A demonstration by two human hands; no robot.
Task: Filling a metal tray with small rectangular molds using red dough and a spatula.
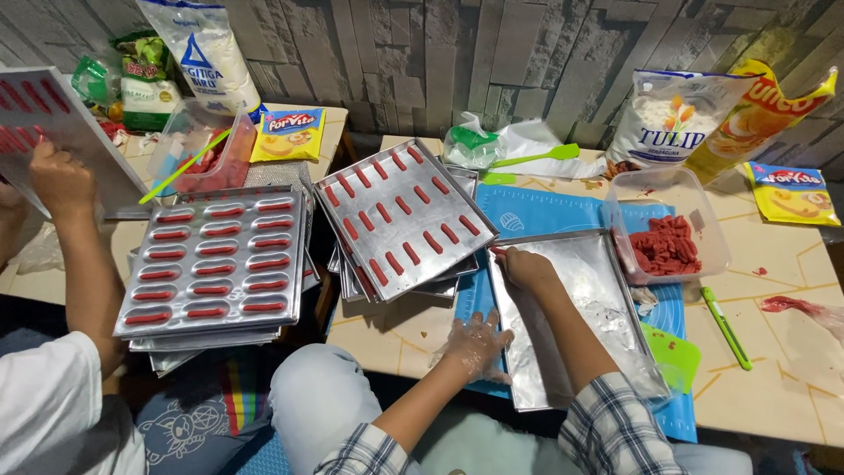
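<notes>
Aluminium, thin and greased, the empty baking tray [607, 325] lies at six o'clock on the blue mat [536, 211]; I judge it light, stiff and slippery, best gripped by its raised rim. At ten o'clock from it a second tray [400, 215] carries rows of red dough sticks, soft and easily dented. The clear tub [712, 237] of red dough sits at two o'clock. The right hand [526, 268] reaches forward, fingers pinched on a small dough stick [498, 251] at the tray's far-left corner. The gloved left hand [475, 345] rests on the tabletop, fingers spread, holding nothing.
</notes>
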